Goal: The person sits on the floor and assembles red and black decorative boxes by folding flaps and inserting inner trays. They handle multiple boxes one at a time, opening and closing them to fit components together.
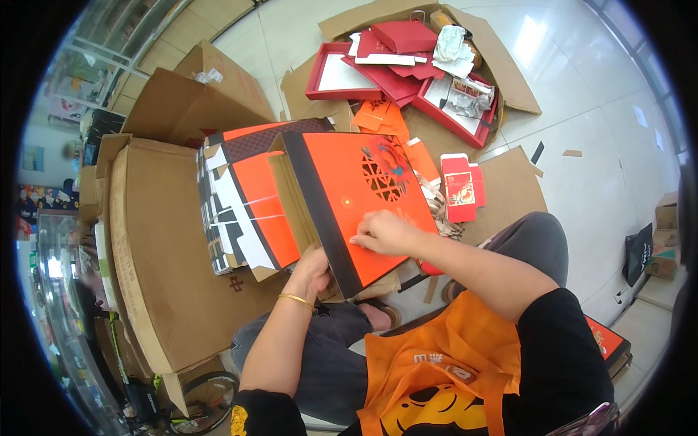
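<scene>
An orange gift box point(339, 178) with black edges and a flower-and-lattice pattern stands tilted in front of me, its open side showing brown cardboard inside. My left hand point(313, 270) grips its near lower-left edge; some of its fingers are hidden by the box. On the orange face rests my right hand point(383, 232), fingers curled in; whatever they may hold is hidden. Left of the box lies a stack of flattened orange, black and white box blanks point(258, 211), with a pale strap across it.
A big brown carton point(174, 240) lies at the left, another open carton point(196, 94) behind it. Farther back, a carton holds red boxes point(345, 73) and crumpled paper point(452, 51). A small red box point(462, 187) lies on cardboard at right. A bicycle wheel point(203, 403) shows lower left.
</scene>
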The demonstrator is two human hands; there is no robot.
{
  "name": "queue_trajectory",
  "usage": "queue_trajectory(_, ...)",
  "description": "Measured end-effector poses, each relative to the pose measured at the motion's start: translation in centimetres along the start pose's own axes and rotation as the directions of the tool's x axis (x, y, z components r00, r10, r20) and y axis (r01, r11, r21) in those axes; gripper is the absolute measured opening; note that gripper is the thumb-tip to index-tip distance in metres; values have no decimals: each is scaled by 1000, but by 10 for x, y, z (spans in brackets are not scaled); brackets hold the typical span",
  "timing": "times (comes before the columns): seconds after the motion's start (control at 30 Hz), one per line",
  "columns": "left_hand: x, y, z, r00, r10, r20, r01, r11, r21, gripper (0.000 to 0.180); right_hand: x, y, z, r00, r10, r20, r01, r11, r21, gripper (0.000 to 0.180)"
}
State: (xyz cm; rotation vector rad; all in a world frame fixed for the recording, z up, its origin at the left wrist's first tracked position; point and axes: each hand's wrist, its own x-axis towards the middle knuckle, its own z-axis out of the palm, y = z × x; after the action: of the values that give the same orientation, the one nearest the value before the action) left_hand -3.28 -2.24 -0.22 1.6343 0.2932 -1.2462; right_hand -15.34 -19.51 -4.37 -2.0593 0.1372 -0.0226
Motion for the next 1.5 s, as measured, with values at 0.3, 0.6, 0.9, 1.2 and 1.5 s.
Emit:
queue_trajectory(0.3,11,6,2,984,179,-2,-168,927,335,35,8,21,-13,828,380,412,-548,396,737,25)
queue_trajectory(0.6,0,49,30,826,562,-36,-508,772,383,43,10,31,-39,736,471,487,-674,575,463,31)
queue_trajectory(0.9,21,48,15,791,607,72,-567,683,460,37,-30,-8,-214,843,526,-115,-249,571,783,34)
queue_trajectory(1.2,13,70,18,905,423,52,-420,867,268,32,-46,-13,-247,831,468,-299,155,321,934,23)
queue_trajectory(1.5,20,82,26,897,438,-55,-421,886,196,49,-8,-15,-187,806,575,-136,-215,500,839,26)
